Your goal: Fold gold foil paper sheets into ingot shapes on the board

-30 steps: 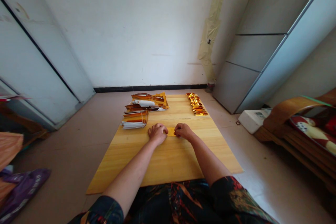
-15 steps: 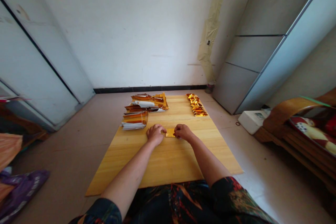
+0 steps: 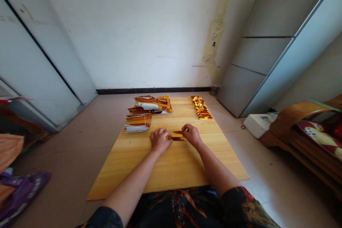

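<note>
A narrow strip of folded gold foil paper (image 3: 176, 136) lies on a pale wooden board (image 3: 171, 171), held between my hands. My left hand (image 3: 160, 141) has its fingertips at the strip's left end. My right hand (image 3: 191, 135) pinches the right end. Just beyond my left hand are stacks of gold-and-white paper sheets (image 3: 138, 123) and, farther back, a looser pile of gold paper (image 3: 153, 104). A row of small folded gold pieces (image 3: 201, 108) lies along the board's far right.
The board lies on a tiled floor against a white wall. A white plastic box (image 3: 258, 124) and a curved wooden chair (image 3: 294, 124) with a red patterned cushion stand to the right. A purple bag (image 3: 24, 196) lies at the lower left.
The flat yellow rectangle between my hands now shows as a darker, shiny folded strip. My right hand has moved slightly right and away from me, and my hands are farther apart.
</note>
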Tool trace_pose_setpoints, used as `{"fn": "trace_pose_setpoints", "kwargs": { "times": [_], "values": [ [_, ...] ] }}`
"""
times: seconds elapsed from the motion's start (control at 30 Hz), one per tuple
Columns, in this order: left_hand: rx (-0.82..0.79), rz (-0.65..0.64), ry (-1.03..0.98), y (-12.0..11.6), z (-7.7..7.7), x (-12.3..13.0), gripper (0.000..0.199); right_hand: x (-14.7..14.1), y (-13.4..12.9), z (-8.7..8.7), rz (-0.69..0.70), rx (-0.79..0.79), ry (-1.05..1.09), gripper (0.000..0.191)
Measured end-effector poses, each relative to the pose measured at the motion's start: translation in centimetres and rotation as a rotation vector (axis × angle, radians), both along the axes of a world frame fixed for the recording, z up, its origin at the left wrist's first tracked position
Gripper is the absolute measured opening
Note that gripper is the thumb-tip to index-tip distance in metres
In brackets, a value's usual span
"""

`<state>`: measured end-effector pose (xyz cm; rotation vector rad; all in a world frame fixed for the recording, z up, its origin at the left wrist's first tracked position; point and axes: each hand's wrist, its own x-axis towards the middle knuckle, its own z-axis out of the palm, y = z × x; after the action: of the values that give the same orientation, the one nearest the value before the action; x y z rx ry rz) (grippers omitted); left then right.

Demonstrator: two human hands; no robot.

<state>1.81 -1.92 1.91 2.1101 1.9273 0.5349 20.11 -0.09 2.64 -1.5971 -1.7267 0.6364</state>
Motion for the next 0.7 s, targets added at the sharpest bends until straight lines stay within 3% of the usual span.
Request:
{"fn": "trace_pose_setpoints", "kwargs": {
  "times": [0.23,0.37,0.5,0.7],
  "values": [
    [0.115,-0.050,-0.073,-0.3,-0.2,-0.1,0.010,1.1,0.0,0.6,0.075,0.020,-0.190,0.035],
    [0.169,-0.076,-0.091,-0.3,-0.7,-0.2,0.012,0.7,-0.3,0.9,0.125,0.090,-0.288,0.017],
    [0.242,-0.121,-0.092,-0.3,-1.3,-0.3,0.018,0.3,-0.6,1.0,0.170,0.185,-0.381,0.013],
    [0.258,-0.164,-0.072,-0.6,-1.2,-0.5,0.019,0.2,-1.1,1.5,0.205,0.120,-0.503,0.007]
  ]
}}
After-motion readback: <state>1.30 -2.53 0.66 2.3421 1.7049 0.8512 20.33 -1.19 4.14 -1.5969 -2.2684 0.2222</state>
